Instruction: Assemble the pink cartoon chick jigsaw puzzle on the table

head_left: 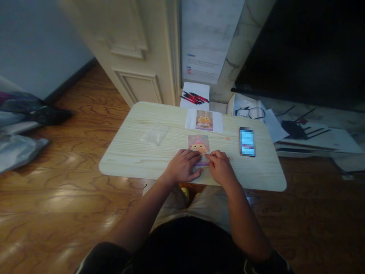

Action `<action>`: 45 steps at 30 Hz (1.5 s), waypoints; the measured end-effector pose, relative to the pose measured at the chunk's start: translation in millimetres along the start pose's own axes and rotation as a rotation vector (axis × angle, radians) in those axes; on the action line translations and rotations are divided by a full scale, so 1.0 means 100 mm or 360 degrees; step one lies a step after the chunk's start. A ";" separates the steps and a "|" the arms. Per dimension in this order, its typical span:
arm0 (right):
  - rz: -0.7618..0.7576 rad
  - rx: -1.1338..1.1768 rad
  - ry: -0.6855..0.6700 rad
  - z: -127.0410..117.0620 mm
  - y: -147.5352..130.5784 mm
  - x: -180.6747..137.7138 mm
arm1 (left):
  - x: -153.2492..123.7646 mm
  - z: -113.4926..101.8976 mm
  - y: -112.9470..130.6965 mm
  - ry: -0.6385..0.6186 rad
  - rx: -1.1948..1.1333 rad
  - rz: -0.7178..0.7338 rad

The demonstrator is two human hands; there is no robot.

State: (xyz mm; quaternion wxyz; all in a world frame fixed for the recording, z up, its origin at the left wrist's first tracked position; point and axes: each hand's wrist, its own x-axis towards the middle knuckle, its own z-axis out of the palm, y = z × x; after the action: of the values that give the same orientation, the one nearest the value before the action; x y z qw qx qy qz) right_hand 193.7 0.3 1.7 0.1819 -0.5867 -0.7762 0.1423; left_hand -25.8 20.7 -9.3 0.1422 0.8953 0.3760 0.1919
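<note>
Pale table spreading beneath left hand, resting flat over lower part of near picture card, and right hand, curling at card's right side, grip impossible to tell. Card's top looking finished; small orange piece lying apart, suggesting work remaining.

Top: the person is wearing a black garment, plain across the front. Sleeves: a black left sleeve is showing a thin pale line along its outer edge; a black right sleeve is matching in colour, with a small pale marking showing nearby. Both are leaving the forearms uncovered. Hands: left hand and right hand are going bare. Trousers: beige. Footwear: yellow, partly showing.
</note>
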 end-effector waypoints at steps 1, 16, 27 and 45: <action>-0.0003 0.0001 -0.0002 0.00 0.00 0.00 | 0.00 0.00 -0.01 0.0000 -0.0002 0.0007; 0.0044 0.0010 0.0045 0.00 -0.01 0.03 | -0.07 -0.03 -0.11 0.0400 -0.0295 -0.0166; -0.0140 0.0090 -0.0027 0.02 -0.17 0.17 | -0.01 0.01 -0.21 0.0449 -0.0228 -0.0502; -0.0134 0.0101 -0.0002 0.01 -0.11 0.20 | 0.01 -0.05 -0.02 0.0142 0.0086 -0.0224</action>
State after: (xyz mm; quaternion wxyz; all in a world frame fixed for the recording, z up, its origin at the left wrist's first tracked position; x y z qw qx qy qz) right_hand 178.5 16.6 7.5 0.2058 -0.5475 -0.7953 0.1596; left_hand -28.9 23.6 -5.6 0.1144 0.8607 0.4490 0.2109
